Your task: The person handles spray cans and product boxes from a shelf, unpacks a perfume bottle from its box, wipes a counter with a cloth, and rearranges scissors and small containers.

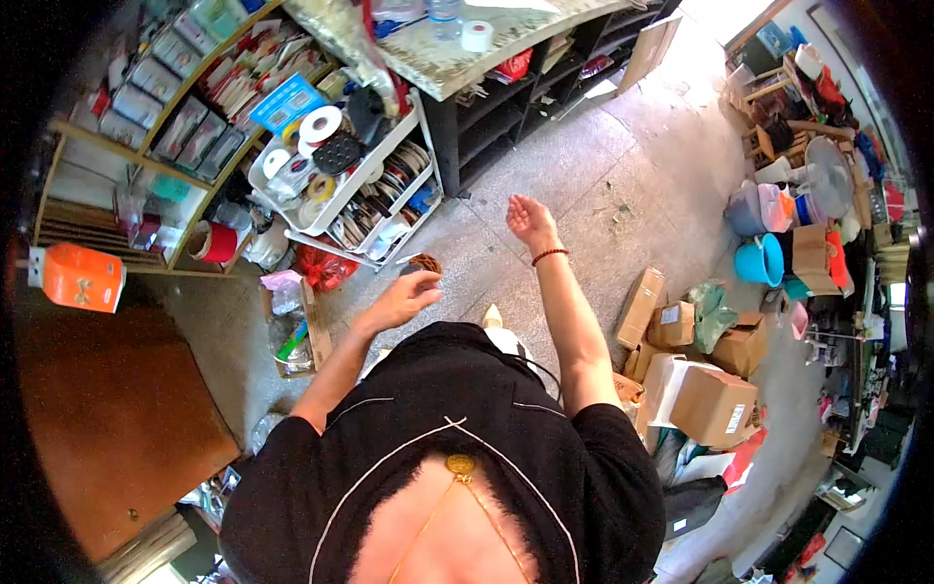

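- At far left, an orange item (83, 277) bears a gold-toned mark, above a brown wooden surface (117, 419).
- Upper left, a blue sign (289, 102) displays a square code; its lettering is too small to read. It leans over a white rack (331, 200) filled with rolls of tape.
- Left of center, the left hand (399, 299) reaches forward from a bent arm, back of the hand up, fingers loosely bent and open, with nothing visible in its grip.
- Just beyond its fingertips sits a dark round item (423, 265) with a brown, textured edge, perhaps woven, though it is small in this view.
- At center, the right hand (531, 219) extends farther ahead on a nearly straight arm, fingers half-curled but open and holding nothing visible; a dark red beaded bracelet (550, 256) circles the wrist.
- Right of center, cardboard boxes (708, 401) crowd the tiled floor (574, 234), two carrying white labels with illegible print.
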`<state>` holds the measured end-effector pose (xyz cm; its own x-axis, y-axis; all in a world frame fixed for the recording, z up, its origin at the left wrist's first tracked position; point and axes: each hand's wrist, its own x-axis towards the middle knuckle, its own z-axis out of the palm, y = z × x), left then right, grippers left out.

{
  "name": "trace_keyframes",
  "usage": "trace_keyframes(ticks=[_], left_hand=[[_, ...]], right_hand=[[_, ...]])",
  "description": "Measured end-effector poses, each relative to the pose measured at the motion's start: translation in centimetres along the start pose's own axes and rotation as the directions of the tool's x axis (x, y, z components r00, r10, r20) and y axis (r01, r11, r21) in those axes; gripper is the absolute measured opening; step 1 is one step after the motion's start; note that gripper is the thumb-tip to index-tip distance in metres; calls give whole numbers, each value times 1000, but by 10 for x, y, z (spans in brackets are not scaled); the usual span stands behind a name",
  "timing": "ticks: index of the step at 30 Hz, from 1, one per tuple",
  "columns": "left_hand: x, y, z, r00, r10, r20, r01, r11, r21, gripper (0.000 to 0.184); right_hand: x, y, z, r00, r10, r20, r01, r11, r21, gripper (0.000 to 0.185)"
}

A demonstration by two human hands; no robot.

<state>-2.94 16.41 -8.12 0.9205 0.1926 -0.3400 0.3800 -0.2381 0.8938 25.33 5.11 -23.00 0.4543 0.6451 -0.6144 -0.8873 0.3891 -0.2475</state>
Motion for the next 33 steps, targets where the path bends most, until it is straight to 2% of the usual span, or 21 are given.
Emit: trace_keyframes(ticks=[1,3,4,6,8,10,12,13,14,16,17,18,20,21,22,24,25,29,30,32,33], left_hand=[[15,10,10,1000,-7,6,7,1000,14,42],[43,26,25,987,23,157,-22,1000,-4,37],[55,34,28,988,22,154,-22,1000,-2,37],[72,46,21,990,-30,135,9,988,153,36],[84,48,16,995,-46,85,39,996,84,37],[92,64,6,999,-45,18,44,998,37,38],[106,62,-5,996,-90,7,89,991,100,34],[117,61,-12,992,-125,5,124,989,74,35],[124,65,-18,986,-164,6,164,985,46,36],[144,47,-30,987,-157,-36,158,987,25,38],[157,49,-35,986,-151,-76,151,988,2,39],[167,49,-39,985,-154,-83,153,988,-12,39],[185,56,-50,972,-220,-87,216,975,-56,43],[192,55,-54,968,-223,-114,224,975,-6,43],[198,55,-57,964,-233,-125,234,972,-13,43],[207,58,-62,965,-213,-152,209,977,-45,43],[212,53,-62,953,-240,-183,233,971,-60,42],[230,33,-52,881,-354,-315,335,935,-113,42],[236,32,-46,848,-400,-347,379,916,-130,40],[252,41,-34,794,-464,-392,440,884,-156,39],[262,50,-25,781,-485,-393,444,874,-197,38]], right_hand=[[-4,-22,6,999,-43,-21,43,999,-16,16],[6,-59,9,995,-83,-48,81,996,-36,18],[12,-75,11,996,-80,-45,79,996,-36,18],[30,-99,20,995,-95,-29,90,987,-130,17],[56,-117,31,996,-89,34,93,980,-174,16],[72,-131,56,979,-190,70,202,894,-401,23],[97,-141,78,965,-252,71,254,836,-487,29],[110,-145,89,946,-315,71,298,767,-569,34],[125,-145,93,949,-307,71,291,767,-572,34],[172,-157,103,859,-501,105,393,514,-763,44],[192,-162,111,812,-567,137,386,347,-855,52],[208,-167,113,817,-559,142,380,338,-861,52],[235,-177,126,713,-646,273,368,13,-930,60],[244,-184,135,723,-623,298,340,-55,-939,69],[252,-186,144,732,-610,303,342,-55,-938,69],[277,-194,159,646,-662,381,293,-245,-924,76],[291,-203,168,707,-601,372,262,-266,-928,89],[376,-223,177,560,-593,579,291,-513,-807,92],[414,-230,162,531,-476,701,377,-608,-699,97],[436,-236,161,629,-266,730,316,-771,-553,93],[466,-231,147,667,-242,705,333,-749,-573,82]])
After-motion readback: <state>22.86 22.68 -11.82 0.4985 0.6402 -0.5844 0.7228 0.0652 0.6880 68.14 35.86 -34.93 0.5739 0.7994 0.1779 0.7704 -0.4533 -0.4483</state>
